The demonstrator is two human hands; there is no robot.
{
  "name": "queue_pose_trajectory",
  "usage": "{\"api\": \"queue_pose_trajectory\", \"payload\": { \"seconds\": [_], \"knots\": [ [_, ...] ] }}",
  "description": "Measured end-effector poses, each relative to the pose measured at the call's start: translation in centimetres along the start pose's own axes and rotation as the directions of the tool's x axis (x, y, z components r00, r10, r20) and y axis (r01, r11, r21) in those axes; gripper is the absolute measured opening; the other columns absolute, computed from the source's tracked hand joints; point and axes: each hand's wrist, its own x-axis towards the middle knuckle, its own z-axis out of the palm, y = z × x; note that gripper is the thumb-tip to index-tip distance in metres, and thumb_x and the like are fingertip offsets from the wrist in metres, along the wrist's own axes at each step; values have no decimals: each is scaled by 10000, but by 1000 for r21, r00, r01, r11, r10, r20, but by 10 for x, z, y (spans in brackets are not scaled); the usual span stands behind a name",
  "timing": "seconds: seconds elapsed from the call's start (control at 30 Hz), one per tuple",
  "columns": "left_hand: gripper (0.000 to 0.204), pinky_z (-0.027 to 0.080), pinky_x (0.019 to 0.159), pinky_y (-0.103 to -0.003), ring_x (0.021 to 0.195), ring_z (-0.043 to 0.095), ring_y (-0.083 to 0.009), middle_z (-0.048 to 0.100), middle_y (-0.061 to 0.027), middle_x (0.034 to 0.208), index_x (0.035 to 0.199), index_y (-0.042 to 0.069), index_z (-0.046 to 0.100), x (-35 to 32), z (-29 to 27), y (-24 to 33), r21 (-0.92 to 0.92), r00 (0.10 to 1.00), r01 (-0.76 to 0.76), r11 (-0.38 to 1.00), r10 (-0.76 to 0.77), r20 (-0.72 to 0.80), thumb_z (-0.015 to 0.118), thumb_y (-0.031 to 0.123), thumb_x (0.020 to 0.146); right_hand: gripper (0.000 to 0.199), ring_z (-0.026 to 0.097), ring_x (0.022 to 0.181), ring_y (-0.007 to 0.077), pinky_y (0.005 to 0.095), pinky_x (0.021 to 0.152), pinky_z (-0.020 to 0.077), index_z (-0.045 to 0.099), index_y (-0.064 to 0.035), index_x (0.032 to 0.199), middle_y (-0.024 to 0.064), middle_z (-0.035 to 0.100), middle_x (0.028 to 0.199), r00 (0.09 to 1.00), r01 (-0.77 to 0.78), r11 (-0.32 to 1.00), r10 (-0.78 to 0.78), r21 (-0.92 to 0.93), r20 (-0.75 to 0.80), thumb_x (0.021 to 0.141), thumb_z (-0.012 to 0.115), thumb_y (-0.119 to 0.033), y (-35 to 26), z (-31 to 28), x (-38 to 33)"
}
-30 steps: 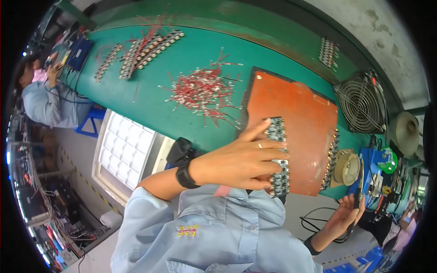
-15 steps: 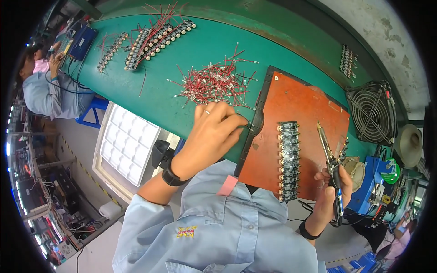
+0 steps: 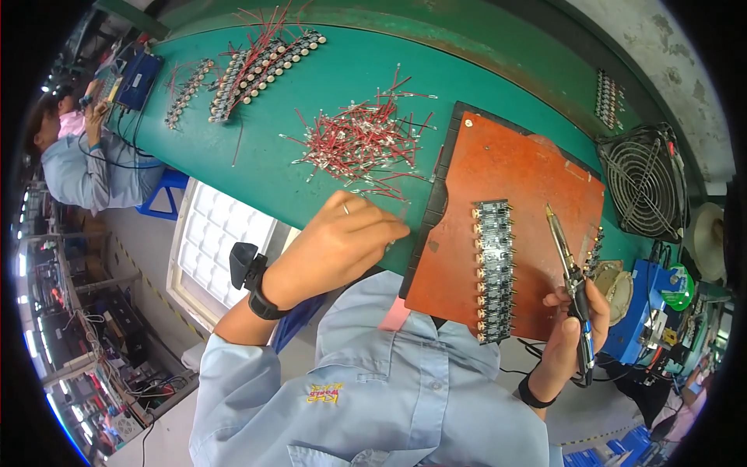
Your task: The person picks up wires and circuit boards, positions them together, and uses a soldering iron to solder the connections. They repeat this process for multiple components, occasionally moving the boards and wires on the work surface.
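The left hand (image 3: 342,237) is curled up, with its fingers pinched together near the edge of the green table (image 3: 327,93). It looks like it holds a thin red wire (image 3: 393,208) by the tips, but the wire is so small that I cannot tell for sure. Just past this hand, further up the table, lies a big messy pile of short red wires (image 3: 362,140). A black band with a small box (image 3: 247,268) sits on the left wrist.

The right hand (image 3: 572,327) is closed around a soldering iron (image 3: 568,268). The iron points up and away from the body, and its tip hangs over an orange board (image 3: 510,210). Between the two hands, on that board, lies a long strip of small dark circuit boards (image 3: 494,268), just beside the iron's tip.

To the right of the right hand there is a blue box (image 3: 642,303) and a round tin (image 3: 615,284). Further up from it stands a round grey fan (image 3: 642,179).

Far off beyond the left hand lie rows of finished pieces with red wires (image 3: 257,66). Another person in a light blue shirt (image 3: 85,167) sits at the far end of the table
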Motion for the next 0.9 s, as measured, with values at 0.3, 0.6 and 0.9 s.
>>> {"api": "queue_pose_trajectory", "payload": {
  "seconds": [0.3,0.6,0.9],
  "knots": [
    [180,457,757,-330,800,627,-227,679,-68,905,989,32,668,-8,-4,-9,-9,997,79,997,-79,-20,678,9,810,641,642,818,231,360,739,543,470,71,1279,186,628,1019,1000,3,1000,-3,3,18,856,692,-357,-4,8,-1],
    [164,504,702,-359,806,646,-295,661,-129,890,1008,5,646,-8,-8,-9,-159,942,274,949,-298,-154,647,6,844,665,648,777,228,345,717,540,433,71,1309,189,652,951,999,-28,998,27,59,29,875,670,-373,-13,16,-2],
    [159,508,659,-339,759,647,-283,667,-124,869,995,4,660,18,-4,53,-374,995,39,927,-68,-66,665,5,836,465,673,798,192,303,719,546,510,45,1230,163,667,1026,974,46,999,-40,-20,221,857,719,-137,-36,32,10]
  ]
}}
